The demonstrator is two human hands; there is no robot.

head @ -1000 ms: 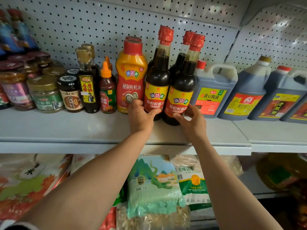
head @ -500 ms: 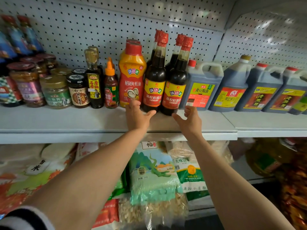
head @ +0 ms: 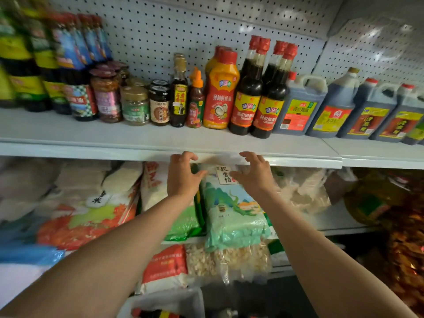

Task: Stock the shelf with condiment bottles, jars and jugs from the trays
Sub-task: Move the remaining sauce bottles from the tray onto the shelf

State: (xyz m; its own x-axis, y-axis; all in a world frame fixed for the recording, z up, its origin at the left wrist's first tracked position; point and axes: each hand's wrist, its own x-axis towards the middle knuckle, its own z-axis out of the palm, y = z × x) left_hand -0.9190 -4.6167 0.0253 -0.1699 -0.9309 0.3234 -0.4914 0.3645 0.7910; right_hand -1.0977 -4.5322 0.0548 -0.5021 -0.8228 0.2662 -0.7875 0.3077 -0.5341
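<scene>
Now both the left hand [head: 183, 174] and right hand [head: 253, 174] have been withdrawn empty, fingers relaxed, below the shelf [head: 91, 136]; the soy-sauce bottles [head: 257, 106] at centre are left placed.

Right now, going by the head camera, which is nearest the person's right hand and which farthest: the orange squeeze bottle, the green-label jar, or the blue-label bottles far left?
From the right hand:
1. Orange squeeze bottle, just above-left.
2. Green-label jar, further left.
3. Blue-label bottles, far left.

Empty hands [head: 183, 175] below stocked shelf [head: 137, 136]
</scene>
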